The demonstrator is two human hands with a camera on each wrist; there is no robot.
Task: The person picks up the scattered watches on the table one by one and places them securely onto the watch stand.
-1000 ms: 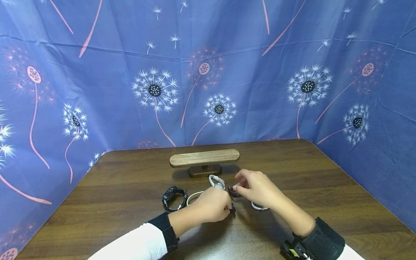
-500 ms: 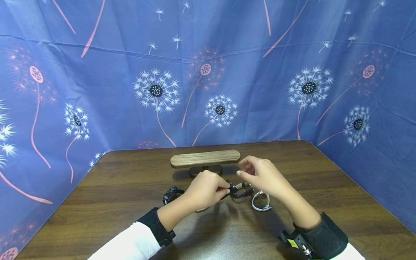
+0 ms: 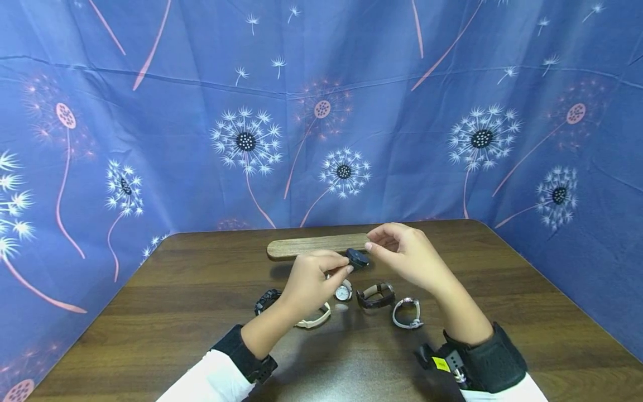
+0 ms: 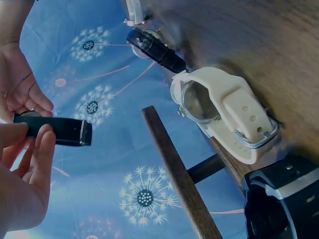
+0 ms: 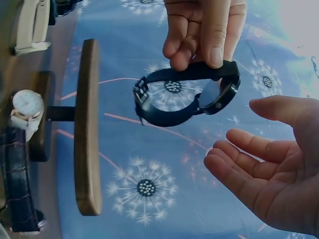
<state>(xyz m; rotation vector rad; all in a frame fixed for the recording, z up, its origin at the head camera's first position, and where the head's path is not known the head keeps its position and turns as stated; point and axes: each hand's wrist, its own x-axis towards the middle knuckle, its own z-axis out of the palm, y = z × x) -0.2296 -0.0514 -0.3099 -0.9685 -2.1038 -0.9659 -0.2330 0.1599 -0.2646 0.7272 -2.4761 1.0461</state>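
My left hand pinches a black watch by its strap between thumb and fingers, up off the table near the right end of the wooden stand. In the right wrist view the strap forms a closed loop, with the round case hanging on the right side. My right hand is beside the watch, apart from it, with thumb and fingers spread and nothing in them. From the left wrist, the black strap sticks out past my left fingertips, with the right palm behind it.
A wooden watch stand with a flat bar stands at the back. On the table before it lie a chunky black watch, a cream-strapped watch, a white watch, a brown leather watch and a light-strapped watch. A blue curtain hangs behind.
My left hand has lifted the black watch from among the others, up toward the stand. My right hand has left the brown watch and risen beside the lifted one.
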